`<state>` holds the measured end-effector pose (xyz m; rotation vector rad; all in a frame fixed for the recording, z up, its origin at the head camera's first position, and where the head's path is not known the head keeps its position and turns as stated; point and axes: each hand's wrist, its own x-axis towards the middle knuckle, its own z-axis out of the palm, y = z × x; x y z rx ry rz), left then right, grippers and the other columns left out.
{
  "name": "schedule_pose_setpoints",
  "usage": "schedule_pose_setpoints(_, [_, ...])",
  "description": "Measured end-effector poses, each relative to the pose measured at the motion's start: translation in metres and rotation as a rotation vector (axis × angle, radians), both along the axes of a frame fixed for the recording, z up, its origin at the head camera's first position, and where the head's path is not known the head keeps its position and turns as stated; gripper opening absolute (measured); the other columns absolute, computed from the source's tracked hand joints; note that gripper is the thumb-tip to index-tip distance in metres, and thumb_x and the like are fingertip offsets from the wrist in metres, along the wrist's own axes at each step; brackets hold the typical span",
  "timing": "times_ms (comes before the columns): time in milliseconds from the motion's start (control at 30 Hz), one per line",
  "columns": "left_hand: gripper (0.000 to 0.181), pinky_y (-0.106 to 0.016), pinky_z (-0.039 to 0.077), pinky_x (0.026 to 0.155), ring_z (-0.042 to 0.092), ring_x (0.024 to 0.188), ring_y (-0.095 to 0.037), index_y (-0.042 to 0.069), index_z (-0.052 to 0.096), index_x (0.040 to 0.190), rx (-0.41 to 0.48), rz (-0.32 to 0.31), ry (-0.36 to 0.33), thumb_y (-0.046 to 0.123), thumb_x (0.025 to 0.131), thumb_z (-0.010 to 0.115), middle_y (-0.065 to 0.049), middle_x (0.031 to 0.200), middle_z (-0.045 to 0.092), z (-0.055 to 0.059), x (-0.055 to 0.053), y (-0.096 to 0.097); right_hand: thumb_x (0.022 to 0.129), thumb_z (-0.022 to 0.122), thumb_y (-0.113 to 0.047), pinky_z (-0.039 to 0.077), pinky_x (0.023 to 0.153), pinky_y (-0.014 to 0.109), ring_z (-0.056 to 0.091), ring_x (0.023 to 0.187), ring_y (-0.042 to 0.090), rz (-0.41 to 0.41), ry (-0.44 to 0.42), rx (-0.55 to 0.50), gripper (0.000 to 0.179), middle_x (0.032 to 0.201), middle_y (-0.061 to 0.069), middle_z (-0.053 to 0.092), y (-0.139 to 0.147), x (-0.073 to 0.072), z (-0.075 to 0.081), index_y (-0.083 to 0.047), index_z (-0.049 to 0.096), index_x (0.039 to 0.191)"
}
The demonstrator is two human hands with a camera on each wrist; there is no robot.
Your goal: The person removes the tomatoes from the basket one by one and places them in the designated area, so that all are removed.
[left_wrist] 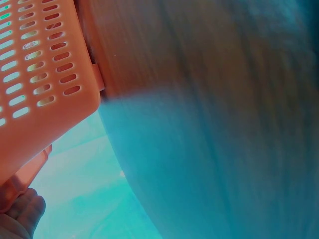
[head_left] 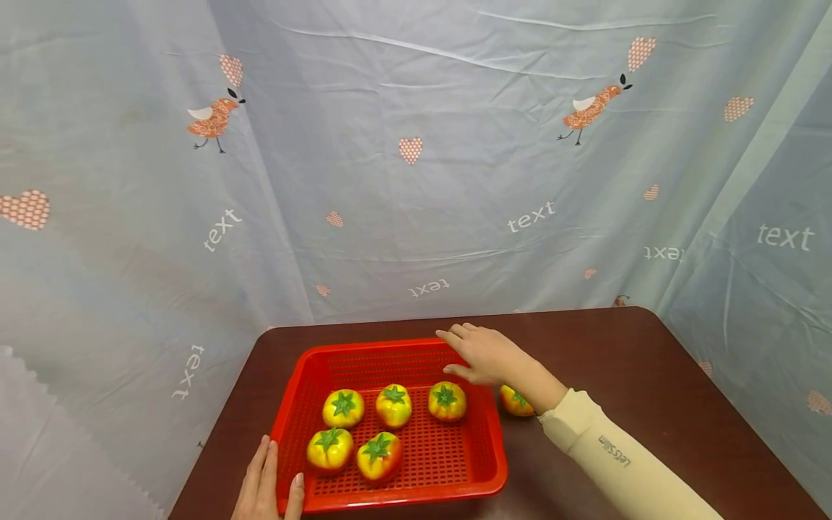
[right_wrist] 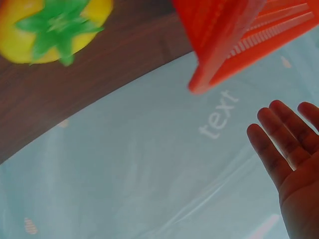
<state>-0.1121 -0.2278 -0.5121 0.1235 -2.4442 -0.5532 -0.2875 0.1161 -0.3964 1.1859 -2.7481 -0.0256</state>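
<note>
A red plastic basket (head_left: 442,462) with slotted walls stands on the table, holding several yellow-and-red, tomato-like fruits (head_left: 379,456) with green star-shaped tops. At its near left corner, my left hand (head_left: 261,487) holds the rim, fingers along the outside and thumb over the inner side. My right hand (head_left: 487,354) hovers over the far right rim with fingers spread and nothing in it; its palm shows in the right wrist view. Below that wrist, another such fruit (head_left: 516,401) lies on the table just outside the basket's right wall, partly hidden by the forearm.
The dark brown table (head_left: 617,375) extends to the right of the basket. A pale blue-grey curtain (head_left: 416,217) printed with birds, hearts and words hangs behind it and along both sides.
</note>
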Motion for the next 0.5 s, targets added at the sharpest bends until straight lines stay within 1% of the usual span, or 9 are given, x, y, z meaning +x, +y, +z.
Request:
schedule_pose_setpoints(233, [0.071,-0.055,0.05,0.081,0.056,0.116,-0.04,-0.006,0.05,0.139,0.012,-0.019,0.05,0.014,0.076,0.076,-0.022,0.142,0.049,-0.006,-0.002,-0.002,0.095,0.058,-0.047,0.053,0.091,0.033,0.06,0.11,0.02,0.052,0.028,0.06,0.063,0.124,0.004,0.06,-0.019,0.01,-0.009,-0.009,0.047,0.144])
schedule_pose_setpoints(400, [0.071,-0.053,0.049,0.079,0.057,0.114,-0.04,-0.006,0.051,0.138,0.016,-0.029,0.076,0.013,0.075,0.077,-0.022,0.141,0.05,-0.007,-0.003,-0.003,0.095,0.056,-0.05,0.051,0.098,0.033,0.059,0.117,0.02,0.082,-0.015,0.1,0.064,0.131,0.004,0.059,-0.031,0.022,-0.019,-0.011,0.045,0.145])
schedule_pose_setpoints(500, [0.071,-0.055,0.05,0.08,0.057,0.114,-0.04,-0.006,0.05,0.138,0.021,-0.03,0.075,0.013,0.075,0.076,-0.022,0.141,0.05,-0.006,-0.002,-0.002,0.095,0.055,-0.052,0.05,0.098,0.03,0.059,0.116,0.018,0.111,-0.034,0.13,0.065,0.13,0.003,0.059,-0.037,0.03,-0.026,-0.012,0.045,0.146])
